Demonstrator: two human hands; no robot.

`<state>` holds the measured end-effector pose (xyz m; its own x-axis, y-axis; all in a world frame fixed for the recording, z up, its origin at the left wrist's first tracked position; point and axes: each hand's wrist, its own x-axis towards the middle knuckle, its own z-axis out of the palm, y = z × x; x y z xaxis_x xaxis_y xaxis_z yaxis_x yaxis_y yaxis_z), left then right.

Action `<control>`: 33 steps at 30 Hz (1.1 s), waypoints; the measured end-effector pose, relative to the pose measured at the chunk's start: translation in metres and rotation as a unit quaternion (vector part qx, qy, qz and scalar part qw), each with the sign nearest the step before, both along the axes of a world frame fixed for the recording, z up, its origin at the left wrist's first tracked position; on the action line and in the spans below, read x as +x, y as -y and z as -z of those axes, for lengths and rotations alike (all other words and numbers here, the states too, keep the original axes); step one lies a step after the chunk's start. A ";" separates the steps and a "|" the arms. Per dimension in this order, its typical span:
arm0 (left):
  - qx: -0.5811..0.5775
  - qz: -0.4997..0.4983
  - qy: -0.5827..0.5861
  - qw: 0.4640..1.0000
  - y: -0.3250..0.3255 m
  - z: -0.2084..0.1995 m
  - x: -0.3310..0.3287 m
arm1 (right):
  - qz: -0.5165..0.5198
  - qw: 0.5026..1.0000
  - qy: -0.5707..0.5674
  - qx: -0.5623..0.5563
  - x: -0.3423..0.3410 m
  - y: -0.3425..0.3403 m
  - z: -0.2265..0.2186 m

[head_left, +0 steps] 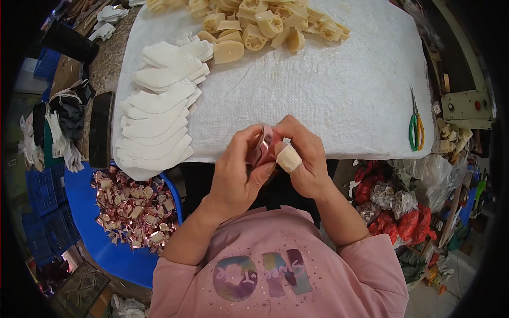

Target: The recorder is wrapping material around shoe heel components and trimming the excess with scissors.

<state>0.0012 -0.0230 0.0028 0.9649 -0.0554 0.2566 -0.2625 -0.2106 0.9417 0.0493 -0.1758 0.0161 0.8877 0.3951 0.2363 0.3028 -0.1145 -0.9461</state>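
Just past the table's near edge, my left hand [232, 165] is closed around a shiny pink piece [266, 143] that looks thin and curved. The fingers of my right hand [306, 159] grip the same piece from the other side. A beige wrap [289, 158] covers my right thumb. Fingers hide part of the pink piece, so its full shape does not show. Left of my hands, white curved flat pieces [159, 122] lie overlapping in a long row. Beyond them is a heap of beige moulded pieces [265, 24], some hollow with ribs inside.
White woven sheeting [313, 95] covers the table. Scissors [416, 127] with green and orange handles lie at its right edge, a dark phone [101, 130] at its left. A blue tub [114, 259] of small pink-and-beige pieces stands lower left. Red and clear bags [408, 225] crowd the right.
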 end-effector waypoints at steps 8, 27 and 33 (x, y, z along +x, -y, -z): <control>0.047 -0.011 -0.008 0.999 -0.011 -0.016 0.009 | -0.138 0.926 -0.313 0.160 0.025 0.005 0.012; 0.137 -0.077 0.155 0.975 0.005 -0.012 0.016 | -0.129 0.938 -0.208 0.246 0.006 -0.001 0.021; 0.172 -0.139 0.145 0.964 0.010 -0.004 0.013 | -0.056 0.983 -0.151 0.090 0.003 -0.006 0.025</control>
<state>0.0146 -0.0326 0.0064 0.8452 0.0652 0.5305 -0.3928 -0.5973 0.6992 0.0526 -0.1701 -0.0088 0.8813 0.4705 0.0439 0.0059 0.0818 -0.9966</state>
